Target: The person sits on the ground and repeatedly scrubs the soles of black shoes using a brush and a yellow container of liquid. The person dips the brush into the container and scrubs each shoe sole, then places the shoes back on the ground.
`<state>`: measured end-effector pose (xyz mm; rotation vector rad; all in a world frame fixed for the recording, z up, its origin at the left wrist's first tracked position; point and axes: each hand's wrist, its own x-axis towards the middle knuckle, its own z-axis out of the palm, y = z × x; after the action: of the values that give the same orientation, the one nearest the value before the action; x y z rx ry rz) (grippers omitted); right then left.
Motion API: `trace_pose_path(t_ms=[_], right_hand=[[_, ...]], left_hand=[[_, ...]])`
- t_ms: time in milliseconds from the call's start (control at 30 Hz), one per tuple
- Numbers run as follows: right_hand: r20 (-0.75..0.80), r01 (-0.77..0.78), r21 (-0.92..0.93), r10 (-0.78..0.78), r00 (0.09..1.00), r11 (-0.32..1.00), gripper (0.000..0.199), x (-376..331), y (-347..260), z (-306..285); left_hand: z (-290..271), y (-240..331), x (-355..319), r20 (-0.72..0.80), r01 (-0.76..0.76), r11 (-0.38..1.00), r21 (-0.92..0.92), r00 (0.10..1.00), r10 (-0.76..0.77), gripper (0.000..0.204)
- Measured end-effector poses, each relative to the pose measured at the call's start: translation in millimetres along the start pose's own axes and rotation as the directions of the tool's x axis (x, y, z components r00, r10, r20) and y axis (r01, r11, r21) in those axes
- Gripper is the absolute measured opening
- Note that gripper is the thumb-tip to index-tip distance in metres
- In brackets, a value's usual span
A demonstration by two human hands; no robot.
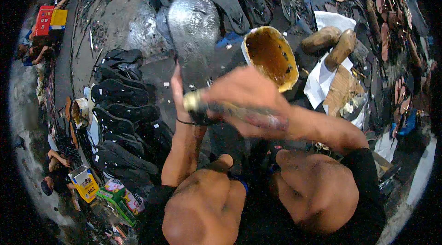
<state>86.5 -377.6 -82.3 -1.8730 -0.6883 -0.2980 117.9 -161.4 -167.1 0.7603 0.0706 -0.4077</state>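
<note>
My left hand (177, 84) holds up a dark sandal sole (194, 19) by its near end. The far part of the sole shines as if wet. Only the edge of this hand shows beside the sole. My right hand (252, 95), a little blurred, is closed round a stubby brush (271, 121). Its pale tip (193, 101) points left, close to the sole's near end; whether they touch I cannot tell. Just beyond my right hand stands a tub (291, 80) with a whitish, crusted rim and brown glue-like stuff inside.
Black sandals (122, 92) lie in a row on the left, and more dark soles (228, 8) lie at the far side. Two wooden shoe lasts (340, 49) rest on paper and cardboard (343, 89) at right. Boxes (85, 183) stand lower left. Other people sit at the left edge.
</note>
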Motion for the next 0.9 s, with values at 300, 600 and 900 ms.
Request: trace_pose_path(t_ms=[300, 600, 900], right_hand=[[0.140, 0.219, -0.173, -0.196, 0.971, 0.960, 0.026, -3, -14, -6], [0.488, -0.031, 0.051, 0.002, 0.873, 0.998, 0.025, -15, -16, 8], [0.073, -0.586, -0.154, 0.601, 0.796, 0.795, 0.017, -56, 10, 3]], left_hand=[[46, -12, 9, -0.255, 0.105, 0.988, 0.112, 0.964, -0.073, 0.038], [5, 39, 42, -0.089, -0.125, 0.982, -0.139, 0.990, 0.114, 0.033], [-226, 64, 153, -0.661, -0.148, 0.987, 0.060, 0.735, 0.151, 0.016]])
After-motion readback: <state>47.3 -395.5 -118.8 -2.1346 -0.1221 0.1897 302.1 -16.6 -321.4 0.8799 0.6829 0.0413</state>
